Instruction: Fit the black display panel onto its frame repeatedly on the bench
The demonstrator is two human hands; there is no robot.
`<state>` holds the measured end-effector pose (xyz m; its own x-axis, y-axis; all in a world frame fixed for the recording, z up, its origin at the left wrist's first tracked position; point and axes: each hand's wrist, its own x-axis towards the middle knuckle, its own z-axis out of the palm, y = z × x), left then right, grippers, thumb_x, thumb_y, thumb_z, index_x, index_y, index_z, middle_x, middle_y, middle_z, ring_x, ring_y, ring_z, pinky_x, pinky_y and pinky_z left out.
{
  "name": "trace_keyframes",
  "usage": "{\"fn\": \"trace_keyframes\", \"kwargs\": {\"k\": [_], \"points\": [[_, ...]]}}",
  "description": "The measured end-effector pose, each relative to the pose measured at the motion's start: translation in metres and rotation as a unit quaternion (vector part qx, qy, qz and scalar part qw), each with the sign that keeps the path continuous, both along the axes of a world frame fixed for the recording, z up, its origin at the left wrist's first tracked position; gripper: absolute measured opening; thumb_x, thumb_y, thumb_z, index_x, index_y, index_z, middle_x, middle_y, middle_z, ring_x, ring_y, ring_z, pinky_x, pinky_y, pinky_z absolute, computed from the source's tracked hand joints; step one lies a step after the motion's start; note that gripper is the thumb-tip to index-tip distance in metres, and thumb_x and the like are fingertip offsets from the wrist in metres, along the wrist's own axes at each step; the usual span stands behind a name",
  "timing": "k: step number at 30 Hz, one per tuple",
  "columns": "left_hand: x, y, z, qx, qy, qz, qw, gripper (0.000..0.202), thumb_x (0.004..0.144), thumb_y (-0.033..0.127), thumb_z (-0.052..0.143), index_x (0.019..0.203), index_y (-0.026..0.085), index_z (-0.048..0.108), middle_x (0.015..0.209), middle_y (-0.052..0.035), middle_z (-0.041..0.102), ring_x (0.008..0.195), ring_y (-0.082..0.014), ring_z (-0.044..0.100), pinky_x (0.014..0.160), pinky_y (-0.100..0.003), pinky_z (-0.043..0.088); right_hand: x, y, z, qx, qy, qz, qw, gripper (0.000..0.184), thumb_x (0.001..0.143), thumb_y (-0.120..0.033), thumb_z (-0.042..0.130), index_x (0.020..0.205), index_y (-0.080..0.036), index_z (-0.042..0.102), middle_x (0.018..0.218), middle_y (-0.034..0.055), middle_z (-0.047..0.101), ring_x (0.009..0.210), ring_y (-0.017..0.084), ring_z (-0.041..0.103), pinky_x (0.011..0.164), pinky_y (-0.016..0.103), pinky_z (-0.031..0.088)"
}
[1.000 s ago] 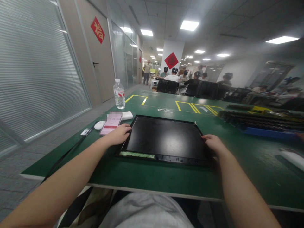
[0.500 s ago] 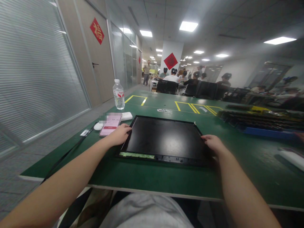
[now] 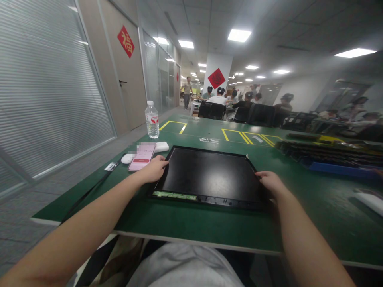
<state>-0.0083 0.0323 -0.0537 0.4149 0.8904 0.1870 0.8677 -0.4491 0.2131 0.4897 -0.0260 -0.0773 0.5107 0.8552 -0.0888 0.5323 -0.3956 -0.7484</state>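
A flat black screen panel [image 3: 209,175] lies on the green table [image 3: 194,223] in front of me, with a thin green circuit strip [image 3: 174,195] along its near left edge. My left hand [image 3: 154,169] grips the panel's left edge, fingers curled over the frame. My right hand [image 3: 271,181] holds the right edge the same way, fingertips on the rim.
A pink phone [image 3: 141,157], a white case [image 3: 161,146] and a water bottle [image 3: 152,120] stand left of the panel. A black cable [image 3: 89,191] runs off the left edge. Dark parts on a blue tray [image 3: 329,159] fill the right. Several people sit at far desks.
Both hands stay on the panel's edges. Only the camera has shifted slightly.
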Motion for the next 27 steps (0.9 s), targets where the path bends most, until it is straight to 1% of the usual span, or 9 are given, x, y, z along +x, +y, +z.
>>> {"fn": "trace_keyframes", "kwargs": {"k": [6,9,11,13,15,16,18,21,27], "points": [[0.001,-0.001,-0.002,-0.003,0.016,0.005,1.0,0.049,0.078,0.017,0.043,0.118,0.015,0.071,0.126,-0.0148,0.059,0.118,-0.0302,0.058,0.107,-0.041,0.043,-0.004,-0.002,0.003,0.004,-0.014,-0.009,1.0,0.043,0.064,0.001,0.053,0.095,-0.017,0.077,0.097,0.0097,0.075,0.085,0.021,0.069,0.076,0.028,0.052],[0.002,-0.004,-0.001,-0.01,0.03,0.009,0.999,0.049,0.083,0.017,0.04,0.122,0.012,0.068,0.133,-0.0174,0.056,0.123,-0.0307,0.055,0.108,-0.04,0.041,-0.005,-0.003,0.006,0.005,-0.017,-0.012,1.0,0.044,0.063,0.002,0.052,0.096,-0.017,0.076,0.098,0.0102,0.075,0.086,0.021,0.069,0.077,0.029,0.052],[0.001,-0.006,0.0,-0.013,0.024,0.005,1.0,0.048,0.086,0.019,0.039,0.125,0.01,0.066,0.136,-0.0198,0.054,0.127,-0.0324,0.053,0.109,-0.042,0.04,-0.006,-0.004,0.007,-0.002,-0.021,-0.008,1.0,0.046,0.063,0.002,0.052,0.097,-0.016,0.076,0.098,0.0104,0.074,0.086,0.021,0.069,0.078,0.028,0.052],[0.0,-0.009,0.003,-0.008,0.007,-0.005,1.0,0.048,0.09,0.028,0.042,0.13,0.01,0.062,0.141,-0.0219,0.051,0.132,-0.0358,0.048,0.111,-0.048,0.037,-0.006,-0.004,0.008,-0.005,-0.028,-0.002,1.0,0.046,0.062,0.002,0.052,0.096,-0.017,0.076,0.099,0.0103,0.074,0.088,0.021,0.069,0.078,0.027,0.052],[-0.003,-0.013,0.007,-0.003,-0.012,-0.037,0.999,0.058,0.088,0.044,0.052,0.136,0.012,0.057,0.148,-0.023,0.045,0.138,-0.0395,0.04,0.112,-0.053,0.033,-0.005,-0.004,0.007,-0.003,-0.033,0.001,0.999,0.045,0.062,0.002,0.052,0.095,-0.017,0.076,0.099,0.0098,0.074,0.088,0.021,0.069,0.078,0.027,0.052],[-0.004,-0.016,0.01,-0.008,-0.018,-0.064,0.998,0.066,0.084,0.051,0.058,0.139,0.014,0.055,0.151,-0.0226,0.041,0.14,-0.0403,0.036,0.113,-0.054,0.031,-0.005,-0.004,0.007,-0.004,-0.033,0.001,0.999,0.045,0.062,0.002,0.052,0.095,-0.018,0.076,0.098,0.0096,0.075,0.088,0.021,0.069,0.077,0.027,0.052],[-0.006,-0.022,0.016,-0.041,-0.024,-0.13,0.99,0.079,0.075,0.057,0.07,0.142,0.02,0.052,0.156,-0.0195,0.035,0.143,-0.0389,0.033,0.114,-0.052,0.031,-0.003,-0.003,0.005,-0.007,-0.029,0.002,1.0,0.045,0.063,0.001,0.051,0.096,-0.018,0.075,0.098,0.0094,0.075,0.086,0.021,0.069,0.076,0.027,0.052],[-0.007,-0.03,0.023,-0.089,-0.038,-0.198,0.976,0.077,0.071,0.05,0.077,0.14,0.026,0.054,0.156,-0.0142,0.037,0.141,-0.0349,0.037,0.113,-0.047,0.034,-0.001,-0.001,0.002,-0.008,-0.024,0.003,1.0,0.045,0.064,0.0,0.052,0.097,-0.018,0.075,0.097,0.0094,0.075,0.084,0.021,0.069,0.074,0.027,0.052],[-0.005,-0.033,0.029,-0.091,-0.069,-0.243,0.963,0.071,0.071,0.037,0.079,0.137,0.028,0.057,0.154,-0.0111,0.041,0.138,-0.033,0.042,0.113,-0.044,0.034,0.001,0.0,-0.001,-0.008,-0.029,0.009,1.0,0.043,0.065,-0.002,0.053,0.098,-0.018,0.075,0.094,0.0091,0.075,0.085,0.021,0.069,0.074,0.027,0.053]]}}
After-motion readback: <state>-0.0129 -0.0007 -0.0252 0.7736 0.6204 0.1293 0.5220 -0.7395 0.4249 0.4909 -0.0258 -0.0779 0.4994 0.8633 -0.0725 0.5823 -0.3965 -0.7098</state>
